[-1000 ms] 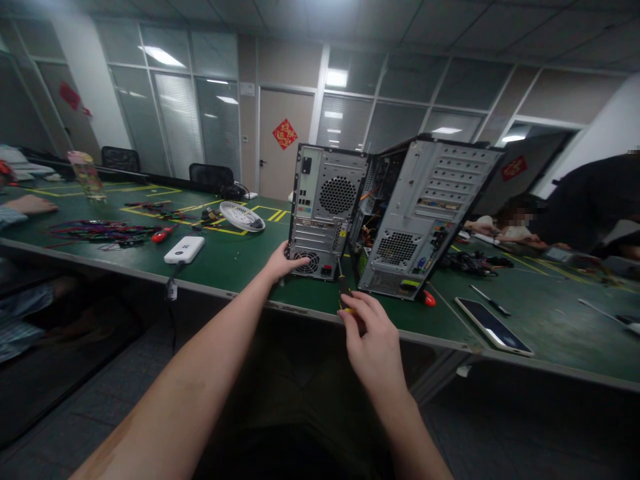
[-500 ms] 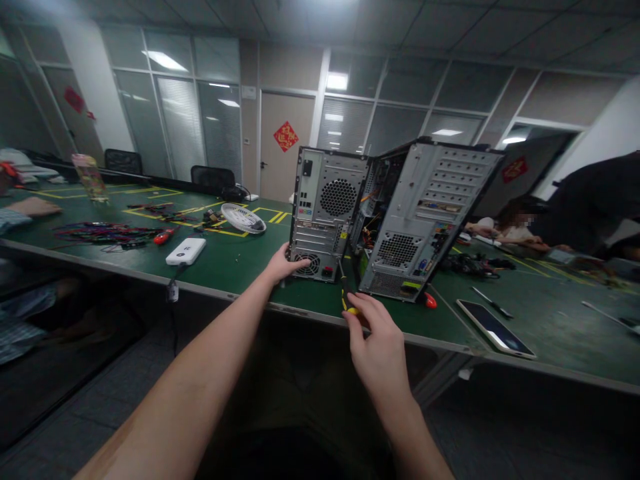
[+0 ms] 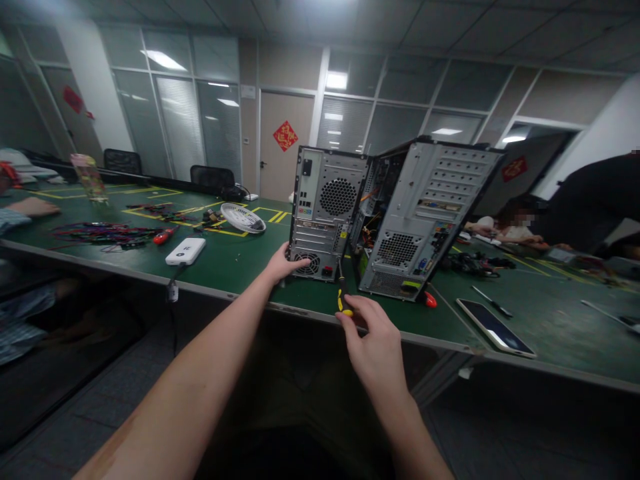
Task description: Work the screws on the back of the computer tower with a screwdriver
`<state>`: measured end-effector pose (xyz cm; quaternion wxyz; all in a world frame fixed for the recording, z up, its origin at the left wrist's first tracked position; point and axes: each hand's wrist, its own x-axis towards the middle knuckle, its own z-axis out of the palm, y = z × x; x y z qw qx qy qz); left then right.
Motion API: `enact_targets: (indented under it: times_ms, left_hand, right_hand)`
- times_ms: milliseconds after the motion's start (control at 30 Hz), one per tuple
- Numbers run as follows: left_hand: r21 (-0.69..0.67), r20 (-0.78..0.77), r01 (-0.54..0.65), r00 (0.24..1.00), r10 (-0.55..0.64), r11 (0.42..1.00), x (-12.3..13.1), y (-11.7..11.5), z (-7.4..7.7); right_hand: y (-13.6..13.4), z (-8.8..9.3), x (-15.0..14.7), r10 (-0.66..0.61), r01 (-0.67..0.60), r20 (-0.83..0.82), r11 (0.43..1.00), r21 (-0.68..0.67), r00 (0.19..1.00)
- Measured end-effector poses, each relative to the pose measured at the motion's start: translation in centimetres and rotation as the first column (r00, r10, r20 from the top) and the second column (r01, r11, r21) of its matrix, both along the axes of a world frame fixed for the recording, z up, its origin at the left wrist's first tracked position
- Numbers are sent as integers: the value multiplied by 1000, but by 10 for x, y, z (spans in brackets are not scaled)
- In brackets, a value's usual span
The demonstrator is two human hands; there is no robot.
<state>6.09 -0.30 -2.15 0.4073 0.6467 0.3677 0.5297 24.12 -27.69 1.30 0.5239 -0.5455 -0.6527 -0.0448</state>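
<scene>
A grey computer tower (image 3: 321, 225) stands upright with its back panel, ports and fan grilles facing me. My left hand (image 3: 283, 264) grips its lower left edge, thumb laid over the bottom fan grille and fingers hidden round the side. In my right hand (image 3: 374, 328), thumb and fingers pinch the end of a yellow-and-black screwdriver (image 3: 343, 300). Its shaft points up to the tower's lower right edge; whether the tip touches a screw is too small to tell. Close by on the right is a second computer tower (image 3: 413, 213), its side open with wires showing inside.
On the green table (image 3: 240, 273) to the left lie a white power bank (image 3: 185, 251), a white basket (image 3: 243, 218) and bundled wires (image 3: 105, 233). A phone (image 3: 495, 327) and another screwdriver (image 3: 492, 302) are at right. Other people sit at both sides.
The screwdriver's handle has swung slightly left and stands more upright, with my right hand shifted a little left along with it. My left hand and both towers stay put.
</scene>
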Motion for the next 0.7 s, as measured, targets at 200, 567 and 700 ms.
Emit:
enact_targets:
  times_ms: [200,567,700]
  left_hand:
    - [-1,-2,6,1000,-6,1000,0,0,0]
    - [4,7,-2,1000,2,1000,1,1,-1]
    - [2,7,10,1000,-10,1000,2,-1,1]
  right_hand:
    - [-3,2,1,-41,39,77,999,27,996]
    - [-2,5,1,-26,27,-29,999,40,999]
    - [-2,4,1,-22,22,1,999,31,1000]
